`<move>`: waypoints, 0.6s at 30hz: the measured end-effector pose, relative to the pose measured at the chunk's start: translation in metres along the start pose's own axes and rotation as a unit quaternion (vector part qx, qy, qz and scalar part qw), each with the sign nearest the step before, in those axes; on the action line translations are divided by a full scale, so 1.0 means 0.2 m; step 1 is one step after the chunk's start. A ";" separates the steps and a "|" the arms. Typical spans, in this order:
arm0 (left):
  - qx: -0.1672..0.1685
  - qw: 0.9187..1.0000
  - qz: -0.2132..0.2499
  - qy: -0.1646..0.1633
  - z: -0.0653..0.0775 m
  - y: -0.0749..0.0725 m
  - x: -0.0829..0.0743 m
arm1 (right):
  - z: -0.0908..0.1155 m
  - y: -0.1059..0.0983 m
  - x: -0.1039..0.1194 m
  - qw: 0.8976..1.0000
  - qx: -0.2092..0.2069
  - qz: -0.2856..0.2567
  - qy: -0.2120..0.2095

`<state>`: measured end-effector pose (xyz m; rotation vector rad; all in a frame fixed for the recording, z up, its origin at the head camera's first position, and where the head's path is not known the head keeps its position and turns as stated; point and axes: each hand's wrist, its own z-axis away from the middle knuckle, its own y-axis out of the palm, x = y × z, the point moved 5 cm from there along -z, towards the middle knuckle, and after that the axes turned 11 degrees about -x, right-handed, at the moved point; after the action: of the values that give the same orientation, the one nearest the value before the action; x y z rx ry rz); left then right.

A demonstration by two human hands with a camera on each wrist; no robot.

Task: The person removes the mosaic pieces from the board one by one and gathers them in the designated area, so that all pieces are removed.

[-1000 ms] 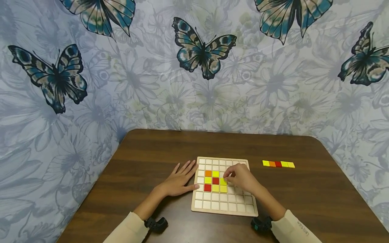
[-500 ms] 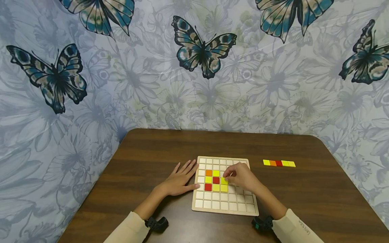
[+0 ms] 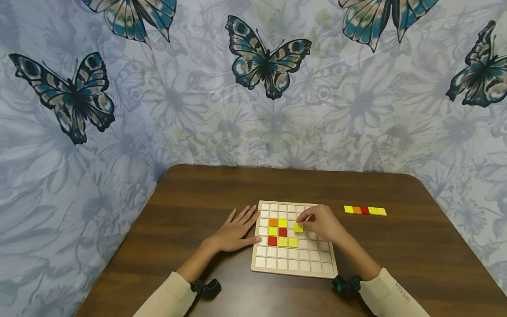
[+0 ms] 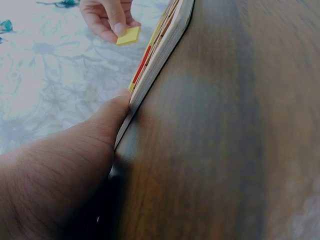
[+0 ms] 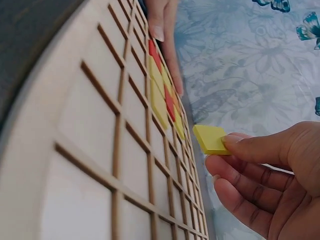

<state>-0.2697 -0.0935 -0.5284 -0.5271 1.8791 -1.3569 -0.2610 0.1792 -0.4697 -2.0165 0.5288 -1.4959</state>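
Observation:
My right hand pinches a yellow square tile between thumb and fingers, lifted off the wooden grid board. In the right wrist view a gap shows between that tile and the board. My left hand lies flat with fingers spread at the board's left edge, its thumb touching the rim. Set in the board's cells are an orange tile, red tiles and several yellow tiles. The cell right of the middle red tile shows bare.
A short row of yellow, orange and red tiles lies on the brown table, right of the board. Behind the table hangs a butterfly-patterned cloth. A dark band with a device sits on each wrist.
The right hand has raised the yellow tile out of its cell beside the red one and moved it slightly up and right. The left hand stays at the board's edge.

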 end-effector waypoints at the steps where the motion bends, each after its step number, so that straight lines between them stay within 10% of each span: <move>1: 0.000 1.000 0.002 0.001 0.00 0.00 0.00 | 0.00 -0.01 0.00 1.000 0.000 -0.008 0.003; 18: -0.014 1.000 0.023 0.008 0.00 0.01 0.01 | 0.06 -0.24 -0.10 0.998 -0.035 -0.026 0.038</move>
<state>-0.2711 -0.0944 -0.5314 -0.4836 1.9142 -1.3107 -0.2555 0.2310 -0.4549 -2.0479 0.5698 -1.6111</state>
